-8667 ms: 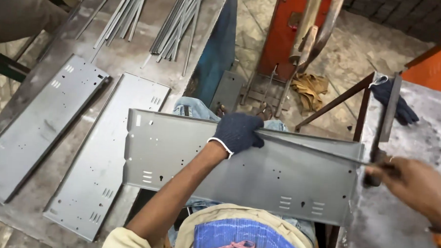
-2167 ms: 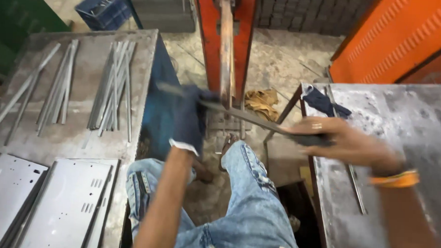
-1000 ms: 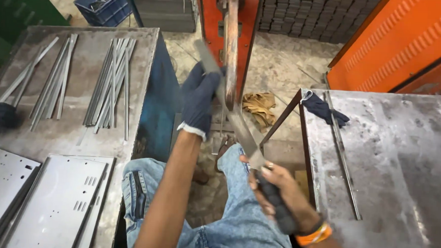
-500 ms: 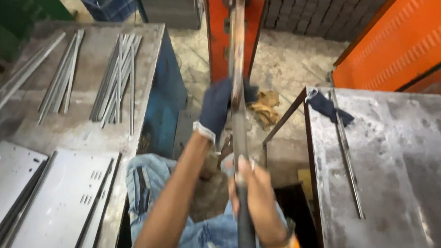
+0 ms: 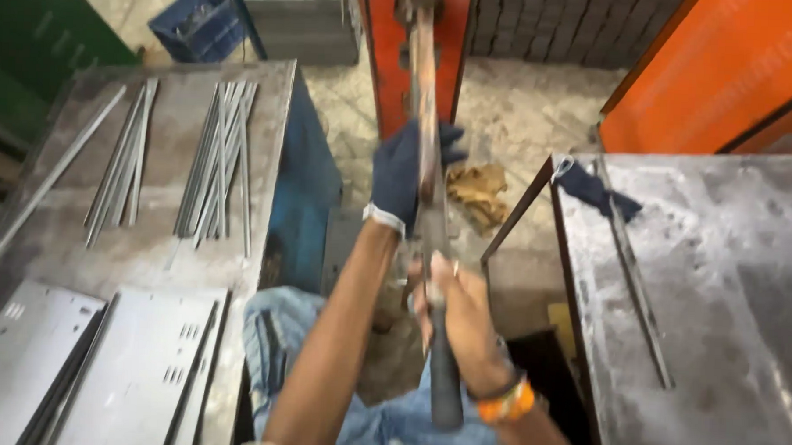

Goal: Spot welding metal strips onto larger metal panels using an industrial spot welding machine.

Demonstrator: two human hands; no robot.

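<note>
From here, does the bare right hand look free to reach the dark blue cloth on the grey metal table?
Probably not: the right hand is wrapped round the long metal bar; the dark blue cloth lies unobstructed on the grey metal table.

Gloved left hand (image 5: pixel 404 174) wrapped around a long rusty lever bar (image 5: pixel 424 136), bare right hand (image 5: pixel 461 314) gripping the same bar lower down, just above its dark handle end. Thin metal strips (image 5: pixel 218 159) laid on the left surface (image 5: pixel 150 240), grey perforated panels (image 5: pixel 137 363) nearer. Dark cloth (image 5: pixel 595 187) on the right surface (image 5: pixel 717 330).
</note>
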